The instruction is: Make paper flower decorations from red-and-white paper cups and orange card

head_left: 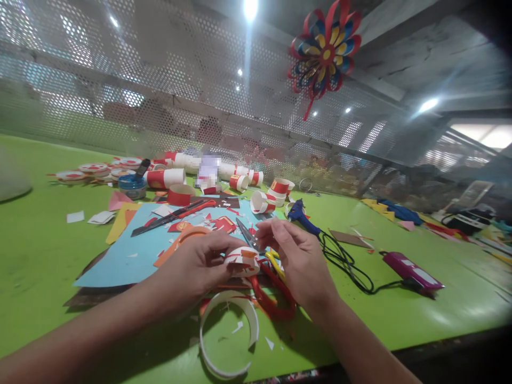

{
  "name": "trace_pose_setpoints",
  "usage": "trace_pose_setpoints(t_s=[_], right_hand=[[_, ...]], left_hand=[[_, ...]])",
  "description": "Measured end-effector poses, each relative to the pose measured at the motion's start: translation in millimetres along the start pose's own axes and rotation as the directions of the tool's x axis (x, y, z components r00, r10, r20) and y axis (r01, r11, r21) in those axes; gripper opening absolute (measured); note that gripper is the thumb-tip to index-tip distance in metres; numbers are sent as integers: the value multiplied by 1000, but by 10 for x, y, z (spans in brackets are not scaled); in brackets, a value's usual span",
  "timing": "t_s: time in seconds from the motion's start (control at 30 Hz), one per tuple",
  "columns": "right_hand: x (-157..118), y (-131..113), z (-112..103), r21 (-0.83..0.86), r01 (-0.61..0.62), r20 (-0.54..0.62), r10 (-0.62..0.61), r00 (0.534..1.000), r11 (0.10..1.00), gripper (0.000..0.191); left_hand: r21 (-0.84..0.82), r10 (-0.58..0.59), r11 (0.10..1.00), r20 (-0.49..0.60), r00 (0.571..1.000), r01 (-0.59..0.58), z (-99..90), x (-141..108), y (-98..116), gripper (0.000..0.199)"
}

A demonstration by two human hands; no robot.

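Observation:
My left hand [196, 261] pinches a short round piece cut from a paper cup [243, 261], white with red and orange marks, between thumb and fingers. Just right of it, my right hand [302, 258] is raised with its fingertips drawn together; whatever they hold, if anything, cannot be made out. Beneath and between both hands lie scissors with red-orange handles [276, 306], their blades pointing away from me. A yellow handle [275, 262] shows beside the right hand's fingers. Closer to me, a cut white paper ring [253, 325] rests on the green table.
A blue glue gun [302, 217] with a black cord lies right, near a magenta power strip [412, 272]. Scraps and a black-and-red cutter [172, 217] cover light-blue paper [116, 266]. Paper cups [166, 178] and a blue jar [133, 186] stand behind, before a perforated screen.

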State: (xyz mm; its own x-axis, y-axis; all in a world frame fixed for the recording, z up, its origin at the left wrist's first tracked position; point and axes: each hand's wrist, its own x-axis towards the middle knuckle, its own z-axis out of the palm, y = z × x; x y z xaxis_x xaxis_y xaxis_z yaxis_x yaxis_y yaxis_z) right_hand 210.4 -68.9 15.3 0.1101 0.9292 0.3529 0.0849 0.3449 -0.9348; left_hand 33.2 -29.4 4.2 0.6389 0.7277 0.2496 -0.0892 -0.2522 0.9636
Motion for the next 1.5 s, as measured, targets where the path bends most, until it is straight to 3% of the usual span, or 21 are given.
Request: trace_pose_setpoints(t_s=[0.1, 0.17, 0.27, 0.33, 0.43, 0.53, 0.8, 1.07, 1.3, 1.4, 1.5], right_hand=[[1, -17, -32, 5, 33, 59, -33, 998, 999, 22], [4, -56, -66, -19, 51, 165, -47, 985, 999, 17], [16, -110, -112, -82, 104, 348, -69, 935, 991, 23], [25, -118, -123, -122, 202, 388, -141, 911, 972, 26], [31, -96, -108, -156, 309, 345, -242, 907, 938, 19], [24, -89, -88, -149, 326, 323, -266, 908, 933, 16], [-4, -125, -114, -103, 356, 321, -307, 896, 929, 19], [-3, -149, -138, -67, 400, 335, -357, 872, 914, 27], [-4, -153, -144, -96, 451, 346, -395, 851, 887, 28], [-12, -136, -144, -131, 427, 350, -361, 864, 895, 24], [-4, -97, -142, -173, 326, 348, -252, 903, 930, 32]], left_hand=[[145, 92, 986, -52, 994, -83, -17, 8, 43, 16], [198, 148, 971, -58, 987, -134, -32, 12, 62, 17], [180, 193, 967, -50, 980, -181, -43, 6, 80, 20], [166, 198, 968, -59, 978, -186, -39, -4, 88, 20], [177, 197, 968, -99, 976, -177, -25, -21, 99, 19], [225, 209, 958, -117, 971, -179, -20, -38, 109, 16], [355, 250, 909, -44, 967, -219, -72, -110, 133, 27], [490, 447, 777, 14, 895, -395, -84, -125, 144, 32], [481, 432, 774, 74, 899, -411, -78, -105, 214, 26], [449, 347, 831, 41, 937, -327, -76, -84, 207, 21], [339, 224, 920, -47, 973, -196, -81, -49, 190, 18]])
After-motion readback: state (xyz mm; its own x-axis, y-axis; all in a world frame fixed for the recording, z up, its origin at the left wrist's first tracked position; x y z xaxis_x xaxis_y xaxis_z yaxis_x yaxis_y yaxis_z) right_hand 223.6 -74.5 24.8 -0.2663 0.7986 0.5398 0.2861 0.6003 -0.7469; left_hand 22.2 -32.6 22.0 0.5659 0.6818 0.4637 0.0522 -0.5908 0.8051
